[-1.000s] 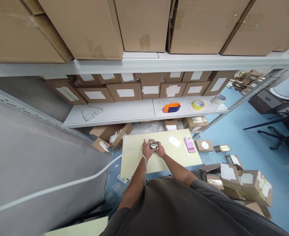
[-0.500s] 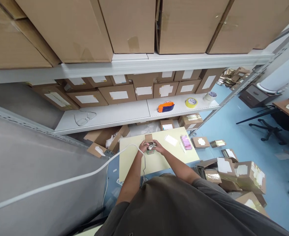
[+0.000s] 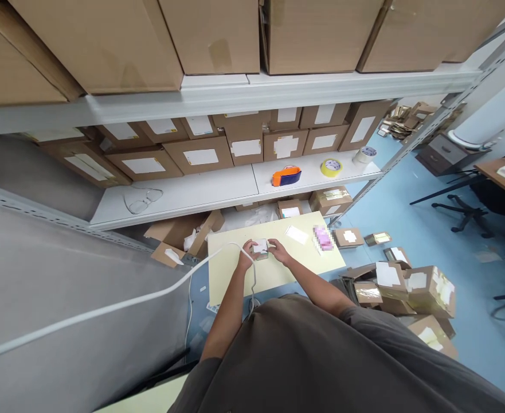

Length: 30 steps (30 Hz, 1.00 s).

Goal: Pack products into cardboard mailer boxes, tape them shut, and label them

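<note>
A small box (image 3: 260, 246) with a white top sits on the pale yellow table in front of me, its lid down. My left hand (image 3: 247, 254) grips its left side, fingers curled round the edge. At the right side, my right hand (image 3: 279, 251) has its bent fingers against the box. What lies inside the box is hidden by the lid. To the right, a white sheet of paper (image 3: 297, 234) rests on the table (image 3: 235, 281), and beyond it is a pink blurred item (image 3: 323, 238).
A white cable (image 3: 149, 295) arcs in front, passing close by my left hand. On the shelf (image 3: 209, 192) are glasses (image 3: 144, 201), an orange and blue tape dispenser (image 3: 286, 176) and tape rolls (image 3: 332, 167). An open carton (image 3: 179, 232) stands left; boxes (image 3: 430, 289) pile up right.
The box's raised brown flap has come down, covering the round shiny thing seen inside before. My right hand has shifted slightly right, and the view has tilted a little.
</note>
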Motion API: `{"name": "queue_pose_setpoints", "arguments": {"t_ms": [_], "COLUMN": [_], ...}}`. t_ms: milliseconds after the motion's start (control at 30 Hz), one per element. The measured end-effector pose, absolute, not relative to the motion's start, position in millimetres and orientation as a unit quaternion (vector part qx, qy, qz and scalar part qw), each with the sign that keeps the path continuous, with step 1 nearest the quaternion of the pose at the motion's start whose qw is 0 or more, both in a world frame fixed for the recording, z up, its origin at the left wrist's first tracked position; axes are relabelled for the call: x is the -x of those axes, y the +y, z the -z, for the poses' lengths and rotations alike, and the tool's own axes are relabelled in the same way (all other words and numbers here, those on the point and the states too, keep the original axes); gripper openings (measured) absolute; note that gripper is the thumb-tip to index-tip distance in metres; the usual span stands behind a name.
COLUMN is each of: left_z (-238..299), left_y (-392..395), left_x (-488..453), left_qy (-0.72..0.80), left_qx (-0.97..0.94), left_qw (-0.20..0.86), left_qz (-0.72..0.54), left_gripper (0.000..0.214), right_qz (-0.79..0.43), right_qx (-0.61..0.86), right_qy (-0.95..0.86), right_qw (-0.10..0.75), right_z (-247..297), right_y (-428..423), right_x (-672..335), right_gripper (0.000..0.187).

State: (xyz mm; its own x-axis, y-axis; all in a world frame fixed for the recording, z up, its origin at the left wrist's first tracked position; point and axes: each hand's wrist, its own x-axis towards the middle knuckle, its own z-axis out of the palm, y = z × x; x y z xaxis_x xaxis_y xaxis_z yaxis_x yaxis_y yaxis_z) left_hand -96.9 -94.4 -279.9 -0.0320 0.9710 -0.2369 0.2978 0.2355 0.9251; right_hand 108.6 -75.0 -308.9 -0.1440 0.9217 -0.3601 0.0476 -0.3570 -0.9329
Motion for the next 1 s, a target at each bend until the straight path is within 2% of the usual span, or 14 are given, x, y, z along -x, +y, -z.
{"name": "queue_pose_setpoints", "arguments": {"t_ms": [167, 333, 500, 700, 1000], "left_z": [277.2, 280.2, 280.8, 277.8, 285.5], "left_y": [-96.4, -95.7, -91.6, -93.6, -107.7], "left_x": [94.8, 97.8, 98.6, 93.2, 90.2], "left_qy": [0.641, 0.635, 0.642, 0.637, 0.628], "left_qx": [-0.512, -0.56, -0.579, -0.585, -0.553], "left_qw": [0.449, 0.429, 0.407, 0.419, 0.434], "left_qz": [-0.354, -0.315, -0.295, -0.278, -0.335], "left_gripper": [0.029, 0.046, 0.034, 0.041, 0.018], "right_qz": [-0.617, -0.63, -0.627, -0.608, -0.576], "right_qx": [0.564, 0.551, 0.554, 0.587, 0.623], "right_qy": [-0.424, -0.412, -0.415, -0.397, -0.389], "right_qw": [0.349, 0.359, 0.356, 0.358, 0.358], "right_z": [304.1, 299.8, 297.0, 305.9, 322.0], "right_y": [-82.2, -86.3, -88.2, -87.7, -100.1], "right_x": [-104.6, -97.6, -98.4, -95.6, -87.1], "right_gripper": [0.049, 0.055, 0.046, 0.046, 0.049]}}
